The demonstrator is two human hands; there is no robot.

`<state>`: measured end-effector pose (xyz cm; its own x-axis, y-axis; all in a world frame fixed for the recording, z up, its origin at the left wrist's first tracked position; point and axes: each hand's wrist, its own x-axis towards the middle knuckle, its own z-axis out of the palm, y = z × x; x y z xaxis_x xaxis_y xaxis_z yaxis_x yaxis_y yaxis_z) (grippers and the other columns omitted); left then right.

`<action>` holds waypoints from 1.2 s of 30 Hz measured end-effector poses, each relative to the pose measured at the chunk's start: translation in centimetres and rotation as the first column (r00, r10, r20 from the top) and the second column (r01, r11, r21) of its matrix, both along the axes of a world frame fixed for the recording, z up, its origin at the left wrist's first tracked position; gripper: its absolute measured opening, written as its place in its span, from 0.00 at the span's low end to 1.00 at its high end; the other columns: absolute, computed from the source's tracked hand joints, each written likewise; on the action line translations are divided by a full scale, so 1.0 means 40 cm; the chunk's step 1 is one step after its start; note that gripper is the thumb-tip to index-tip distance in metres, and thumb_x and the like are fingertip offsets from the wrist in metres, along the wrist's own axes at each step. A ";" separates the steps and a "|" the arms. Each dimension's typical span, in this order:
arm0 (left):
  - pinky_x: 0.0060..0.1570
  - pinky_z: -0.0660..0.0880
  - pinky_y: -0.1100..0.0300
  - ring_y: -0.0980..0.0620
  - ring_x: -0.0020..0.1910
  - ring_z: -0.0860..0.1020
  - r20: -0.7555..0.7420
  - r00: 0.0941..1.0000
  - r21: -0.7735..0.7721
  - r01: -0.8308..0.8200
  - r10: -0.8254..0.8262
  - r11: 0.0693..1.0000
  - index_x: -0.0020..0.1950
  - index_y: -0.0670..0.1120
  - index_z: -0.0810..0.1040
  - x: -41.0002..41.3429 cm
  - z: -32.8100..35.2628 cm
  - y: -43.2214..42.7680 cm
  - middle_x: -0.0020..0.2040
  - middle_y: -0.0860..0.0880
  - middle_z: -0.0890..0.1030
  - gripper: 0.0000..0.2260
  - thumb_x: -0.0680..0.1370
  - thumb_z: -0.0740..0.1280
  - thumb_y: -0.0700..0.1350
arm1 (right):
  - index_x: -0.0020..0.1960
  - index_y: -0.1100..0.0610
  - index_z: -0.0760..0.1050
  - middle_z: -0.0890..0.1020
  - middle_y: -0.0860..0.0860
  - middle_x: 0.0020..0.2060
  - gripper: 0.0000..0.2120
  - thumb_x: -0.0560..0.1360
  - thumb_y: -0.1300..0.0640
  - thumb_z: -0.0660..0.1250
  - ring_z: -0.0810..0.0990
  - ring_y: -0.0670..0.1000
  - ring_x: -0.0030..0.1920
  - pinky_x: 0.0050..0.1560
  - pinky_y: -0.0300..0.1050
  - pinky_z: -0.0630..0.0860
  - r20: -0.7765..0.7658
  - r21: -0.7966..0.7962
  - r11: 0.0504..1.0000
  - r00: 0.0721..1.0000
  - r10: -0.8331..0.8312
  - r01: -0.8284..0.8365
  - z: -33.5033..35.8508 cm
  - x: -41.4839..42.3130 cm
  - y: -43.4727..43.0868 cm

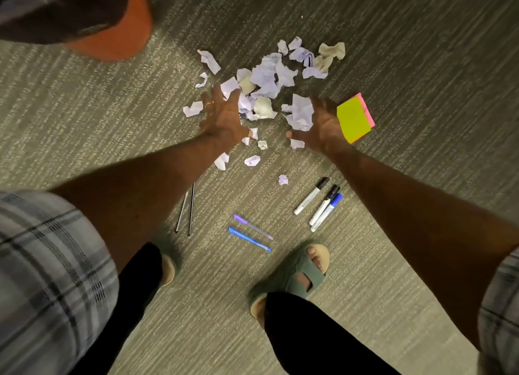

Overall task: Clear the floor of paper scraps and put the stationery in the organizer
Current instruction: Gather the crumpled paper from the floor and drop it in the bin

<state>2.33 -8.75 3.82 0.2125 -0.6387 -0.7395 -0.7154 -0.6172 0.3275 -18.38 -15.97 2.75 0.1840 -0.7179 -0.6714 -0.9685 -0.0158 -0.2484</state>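
Several crumpled paper scraps (269, 76) lie in a loose heap on the carpet. My left hand (222, 116) reaches down at the heap's left side, fingers spread, holding nothing. My right hand (323, 124) is at the heap's right side, fingers apart, touching a crumpled white scrap (302, 114). A sticky-note pad (354, 118), yellow-green over pink, lies just right of my right hand. Nearer to me lie three whiteboard markers (320, 204), a purple pen (252, 226), a blue pen (249, 239) and two thin dark pens (186, 210).
An orange bin with a dark liner (118, 34) stands at the top left. My two feet in green sandals (297, 270) are planted on the grey striped carpet (421, 65) just below the pens. No organizer is in view.
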 end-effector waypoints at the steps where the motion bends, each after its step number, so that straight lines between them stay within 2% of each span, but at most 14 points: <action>1: 0.76 0.60 0.36 0.36 0.81 0.40 -0.004 1.000 0.010 0.015 -0.015 1.000 0.82 0.54 0.51 0.001 -0.020 -0.008 0.82 0.43 0.39 0.44 0.74 0.76 0.47 | 0.81 0.52 0.47 0.52 0.61 0.79 0.51 0.70 0.42 0.75 0.50 0.59 0.79 0.78 0.47 0.54 -0.007 -0.001 1.000 1.000 -0.006 0.006 -0.025 0.004 -0.001; 5: 0.78 0.53 0.36 0.32 0.80 0.37 0.049 0.990 0.037 0.131 -0.133 0.991 0.83 0.54 0.43 0.021 -0.098 -0.020 0.81 0.40 0.35 0.45 0.78 0.72 0.45 | 0.80 0.50 0.40 0.41 0.62 0.79 0.56 0.69 0.42 0.76 0.42 0.62 0.80 0.78 0.49 0.50 0.045 0.015 0.995 0.994 -0.096 0.095 -0.099 0.058 0.021; 7: 0.78 0.52 0.36 0.32 0.79 0.36 0.074 0.983 0.024 0.167 -0.169 0.986 0.82 0.54 0.42 0.027 -0.128 -0.019 0.81 0.39 0.34 0.42 0.79 0.69 0.43 | 0.80 0.49 0.37 0.38 0.62 0.79 0.58 0.68 0.40 0.76 0.39 0.64 0.79 0.79 0.55 0.45 0.079 -0.028 0.996 0.993 -0.085 0.087 -0.121 0.097 0.042; 9: 0.78 0.53 0.36 0.31 0.79 0.37 0.094 0.980 0.008 0.176 -0.176 0.984 0.82 0.56 0.42 0.028 -0.148 -0.016 0.81 0.39 0.34 0.41 0.80 0.68 0.42 | 0.80 0.49 0.37 0.40 0.61 0.79 0.56 0.69 0.38 0.73 0.39 0.64 0.79 0.79 0.62 0.44 0.053 -0.141 0.990 0.998 0.027 -0.019 -0.139 0.134 0.058; 12: 0.76 0.56 0.37 0.26 0.78 0.40 0.134 0.973 -0.023 0.193 -0.188 0.981 0.82 0.57 0.41 0.019 -0.169 -0.019 0.81 0.40 0.35 0.41 0.81 0.68 0.44 | 0.80 0.47 0.39 0.40 0.59 0.80 0.48 0.74 0.36 0.66 0.41 0.66 0.79 0.77 0.65 0.50 -0.105 -0.258 0.936 0.970 0.221 -0.241 -0.161 0.176 0.063; 15: 0.75 0.59 0.37 0.26 0.78 0.44 0.192 0.954 -0.059 0.244 -0.229 0.968 0.82 0.54 0.40 0.023 -0.189 -0.019 0.82 0.40 0.38 0.45 0.79 0.71 0.47 | 0.81 0.49 0.44 0.39 0.51 0.80 0.34 0.82 0.40 0.55 0.43 0.67 0.79 0.74 0.69 0.58 -0.304 -0.321 0.757 0.818 0.488 -0.570 -0.180 0.206 0.066; 16: 0.75 0.61 0.38 0.29 0.79 0.46 0.223 0.941 -0.082 0.279 -0.256 0.957 0.82 0.53 0.41 0.027 -0.197 -0.021 0.82 0.41 0.41 0.45 0.78 0.71 0.46 | 0.81 0.50 0.46 0.40 0.50 0.80 0.31 0.83 0.44 0.55 0.43 0.66 0.79 0.73 0.69 0.60 -0.282 -0.353 0.732 0.812 0.511 -0.583 -0.190 0.209 0.066; 17: 0.76 0.62 0.40 0.32 0.80 0.48 0.256 0.921 -0.112 0.329 -0.293 0.938 0.82 0.51 0.41 0.028 -0.204 -0.022 0.82 0.41 0.44 0.44 0.79 0.71 0.43 | 0.81 0.50 0.49 0.42 0.52 0.80 0.29 0.84 0.49 0.57 0.45 0.66 0.79 0.73 0.69 0.62 -0.232 -0.373 0.733 0.822 0.520 -0.569 -0.201 0.210 0.067; 18: 0.76 0.63 0.41 0.34 0.80 0.51 0.287 0.899 -0.144 0.383 -0.331 0.913 0.82 0.50 0.43 0.027 -0.210 -0.025 0.82 0.42 0.47 0.43 0.79 0.70 0.41 | 0.80 0.51 0.51 0.46 0.54 0.80 0.29 0.83 0.54 0.58 0.49 0.67 0.79 0.72 0.68 0.64 -0.106 -0.361 0.804 0.878 0.468 -0.472 -0.201 0.211 0.065; 20: 0.73 0.67 0.41 0.36 0.78 0.58 0.320 0.873 -0.197 0.441 -0.368 0.876 0.82 0.48 0.48 0.021 -0.214 -0.032 0.80 0.41 0.53 0.39 0.79 0.69 0.38 | 0.78 0.54 0.58 0.59 0.58 0.77 0.27 0.81 0.59 0.59 0.63 0.67 0.74 0.70 0.62 0.69 0.078 -0.368 0.870 0.921 0.382 -0.329 -0.200 0.205 0.066; 23: 0.62 0.76 0.42 0.38 0.70 0.70 0.297 0.907 -0.278 0.381 -0.298 0.882 0.79 0.46 0.58 0.010 -0.202 -0.033 0.76 0.42 0.62 0.31 0.79 0.67 0.35 | 0.70 0.58 0.69 0.68 0.61 0.67 0.20 0.78 0.64 0.59 0.73 0.66 0.63 0.61 0.59 0.75 0.132 -0.446 0.864 0.937 0.323 -0.235 -0.176 0.200 0.082; 28: 0.64 0.76 0.47 0.43 0.66 0.75 0.167 0.949 -0.356 0.311 -0.267 0.881 0.71 0.46 0.71 -0.004 -0.171 -0.001 0.70 0.45 0.71 0.19 0.80 0.64 0.36 | 0.62 0.63 0.74 0.73 0.64 0.59 0.14 0.78 0.67 0.59 0.75 0.64 0.57 0.57 0.52 0.73 0.214 -0.367 0.924 0.958 0.192 -0.104 -0.145 0.160 0.108; 32: 0.66 0.74 0.49 0.45 0.66 0.75 0.093 0.981 -0.380 0.194 -0.171 0.904 0.66 0.45 0.77 -0.018 -0.090 0.024 0.66 0.45 0.76 0.13 0.81 0.64 0.39 | 0.67 0.54 0.72 0.69 0.56 0.68 0.18 0.78 0.61 0.64 0.74 0.53 0.62 0.64 0.37 0.69 0.186 -0.318 0.946 0.975 0.123 -0.059 -0.084 0.142 0.123; 36: 0.63 0.74 0.52 0.45 0.64 0.77 0.093 0.983 -0.411 0.181 -0.156 0.894 0.63 0.43 0.79 -0.018 0.024 0.031 0.64 0.43 0.78 0.12 0.81 0.64 0.38 | 0.66 0.56 0.73 0.71 0.56 0.66 0.15 0.79 0.61 0.63 0.75 0.54 0.61 0.60 0.35 0.69 0.205 -0.293 0.956 0.974 0.092 -0.029 0.015 0.140 0.128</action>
